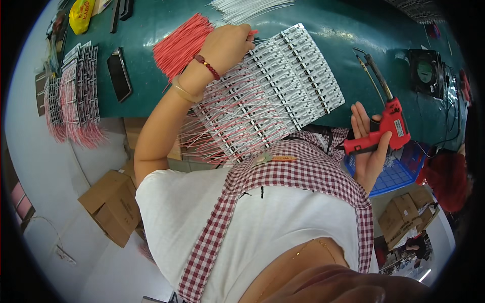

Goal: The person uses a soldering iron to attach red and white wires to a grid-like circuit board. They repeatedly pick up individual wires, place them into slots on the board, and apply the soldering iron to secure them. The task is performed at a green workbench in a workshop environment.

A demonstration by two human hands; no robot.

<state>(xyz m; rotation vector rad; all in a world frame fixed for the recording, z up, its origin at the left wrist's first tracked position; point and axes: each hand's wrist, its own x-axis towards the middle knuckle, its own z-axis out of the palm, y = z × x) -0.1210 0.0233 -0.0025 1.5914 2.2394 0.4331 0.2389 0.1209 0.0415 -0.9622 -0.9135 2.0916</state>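
Note:
My right hand (371,161) holds a red soldering gun (393,126) between thumb and fingers, the fingers stretched out along its handle. The gun's tip and thin feed tube point up and away over the table. My left hand (230,46) is closed at the far left corner of a panel of small light-grey parts (298,65) in rows. Red ends of wires (253,33) stick out of its fingertips. Beneath and beside that wrist lies a thick bundle of red wires (183,46). Red and white wires (202,136) hang from the panel's left side.
White wires (247,9) lie at the back of the green table (353,30). A phone (119,74), stacked wired panels (78,93) and a yellow bag (81,16) are to the left. A black device (425,73) with cables stands right, a blue basket (386,177) below it.

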